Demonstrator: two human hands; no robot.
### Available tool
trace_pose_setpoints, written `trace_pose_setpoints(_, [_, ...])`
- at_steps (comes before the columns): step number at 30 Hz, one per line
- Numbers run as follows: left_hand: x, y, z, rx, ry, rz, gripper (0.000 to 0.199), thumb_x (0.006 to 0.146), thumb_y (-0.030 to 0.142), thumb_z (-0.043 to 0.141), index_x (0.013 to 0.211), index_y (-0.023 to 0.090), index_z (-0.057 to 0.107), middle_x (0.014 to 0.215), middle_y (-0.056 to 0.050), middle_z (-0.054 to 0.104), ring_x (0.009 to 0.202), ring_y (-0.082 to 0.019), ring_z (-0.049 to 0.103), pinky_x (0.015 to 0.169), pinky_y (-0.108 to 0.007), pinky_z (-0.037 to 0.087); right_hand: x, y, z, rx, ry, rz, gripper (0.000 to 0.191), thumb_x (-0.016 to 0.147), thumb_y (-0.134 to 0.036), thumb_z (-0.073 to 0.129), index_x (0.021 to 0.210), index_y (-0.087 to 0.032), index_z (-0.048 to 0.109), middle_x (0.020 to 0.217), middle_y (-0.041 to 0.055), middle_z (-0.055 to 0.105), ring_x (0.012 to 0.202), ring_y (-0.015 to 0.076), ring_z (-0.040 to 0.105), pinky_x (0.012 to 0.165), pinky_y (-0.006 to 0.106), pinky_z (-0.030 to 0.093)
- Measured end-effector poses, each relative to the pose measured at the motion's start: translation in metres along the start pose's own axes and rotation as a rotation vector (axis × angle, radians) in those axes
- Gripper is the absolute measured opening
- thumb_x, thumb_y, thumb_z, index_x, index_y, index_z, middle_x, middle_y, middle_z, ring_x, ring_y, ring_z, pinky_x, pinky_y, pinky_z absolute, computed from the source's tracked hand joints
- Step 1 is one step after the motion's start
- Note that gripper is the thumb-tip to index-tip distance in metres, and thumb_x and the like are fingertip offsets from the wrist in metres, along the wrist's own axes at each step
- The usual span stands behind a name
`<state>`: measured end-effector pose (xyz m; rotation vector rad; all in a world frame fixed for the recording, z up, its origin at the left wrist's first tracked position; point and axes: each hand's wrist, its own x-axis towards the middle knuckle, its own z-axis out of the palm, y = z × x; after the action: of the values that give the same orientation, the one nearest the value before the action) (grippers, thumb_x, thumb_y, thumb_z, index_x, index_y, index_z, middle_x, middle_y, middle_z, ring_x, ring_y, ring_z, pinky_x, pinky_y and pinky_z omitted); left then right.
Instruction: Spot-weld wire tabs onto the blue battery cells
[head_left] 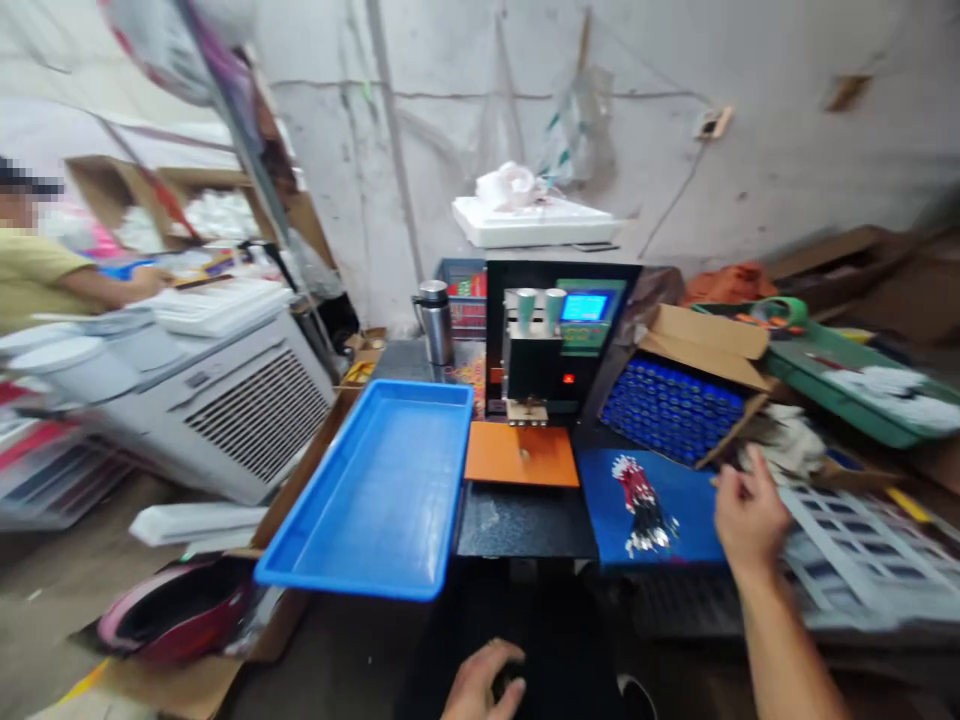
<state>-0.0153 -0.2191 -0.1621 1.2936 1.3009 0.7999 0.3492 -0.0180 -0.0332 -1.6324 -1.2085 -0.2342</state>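
Hands apart: right hand (746, 515) reaching w/ fingers loosely open, nothing held, at edge of blue mat (679, 510) beside wire bundle (645, 505). Left hand (480, 685) low near lap, grip loose, empty. Best approach, I'd say: pinch one wire by its end, don't scatter rest. Welder (559, 340) behind orange pad (521, 455); blue tray (382, 490) on left.

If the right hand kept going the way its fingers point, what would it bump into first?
Probably the cardboard box of blue cells: the right hand points up and slightly left over the blue mat's edge, toward that box. Depth is hard to judge.
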Motion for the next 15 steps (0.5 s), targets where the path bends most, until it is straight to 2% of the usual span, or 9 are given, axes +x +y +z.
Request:
trace_pose_setpoints(3, [-0.003, 0.006, 0.005, -0.359, 0.224, -0.108, 0.049, 0.07, 0.055, 0.076, 0.103, 0.019, 0.07, 0.092, -0.011, 0.07, 0.07, -0.019, 0.062, 0.065, -0.033, 0.053, -0.059, -0.007, -0.02, 0.159, -0.02, 0.163, 0.077, 0.086, -0.063, 0.05, 0.135, -0.004, 0.055, 0.066, 0.0124, 0.067, 0.051, 0.0223, 0.062, 0.057, 0.036, 0.054])
trace_pose_setpoints(5, [-0.008, 0.018, 0.002, -0.643, 0.38, -0.159, 0.056, 0.068, 0.053, 0.079, 0.109, 0.017, 0.065, 0.093, -0.01, 0.068, 0.065, -0.016, 0.061, 0.057, -0.03, 0.051, -0.098, -0.01, -0.031, 0.221, -0.042, 0.267, 0.079, 0.083, -0.065, 0.053, 0.137, -0.007, 0.053, 0.067, 0.0104, 0.067, 0.05, 0.0228, 0.062, 0.055, 0.038, 0.055])
trace_pose_setpoints(7, [-0.015, 0.037, -0.006, -0.909, 0.489, -0.182, 0.058, 0.071, 0.05, 0.078, 0.116, 0.018, 0.06, 0.105, -0.012, 0.067, 0.07, -0.018, 0.065, 0.062, -0.034, 0.055, -0.132, -0.013, -0.039, 0.228, -0.105, 0.337, 0.077, 0.083, -0.066, 0.053, 0.135, -0.009, 0.055, 0.068, 0.0098, 0.068, 0.052, 0.0238, 0.063, 0.055, 0.038, 0.056])
trace_pose_setpoints(10, [-0.027, 0.07, -0.026, -1.199, 0.569, -0.185, 0.047, 0.082, 0.045, 0.069, 0.118, 0.017, 0.059, 0.122, -0.017, 0.063, 0.094, -0.027, 0.069, 0.085, -0.047, 0.058, -0.169, -0.017, -0.045, 0.22, -0.208, 0.411, 0.078, 0.08, -0.071, 0.052, 0.128, -0.009, 0.061, 0.066, 0.0097, 0.068, 0.055, 0.025, 0.066, 0.055, 0.037, 0.057])
trace_pose_setpoints(12, [-0.029, 0.092, -0.043, -1.258, 0.665, -0.192, 0.039, 0.089, 0.04, 0.061, 0.119, 0.017, 0.059, 0.123, -0.016, 0.064, 0.106, -0.028, 0.067, 0.094, -0.048, 0.055, -0.185, -0.017, -0.047, 0.235, -0.28, 0.45, 0.08, 0.078, -0.075, 0.051, 0.123, -0.01, 0.064, 0.065, 0.0094, 0.069, 0.057, 0.0251, 0.067, 0.055, 0.035, 0.057])
trace_pose_setpoints(15, [-0.017, 0.119, -0.068, -1.215, 0.772, -0.206, 0.037, 0.091, 0.034, 0.06, 0.126, 0.021, 0.058, 0.124, -0.011, 0.066, 0.107, -0.024, 0.067, 0.095, -0.046, 0.055, -0.197, -0.017, -0.042, 0.277, -0.366, 0.478, 0.082, 0.074, -0.079, 0.052, 0.116, -0.01, 0.067, 0.065, 0.009, 0.07, 0.056, 0.024, 0.068, 0.055, 0.033, 0.057])
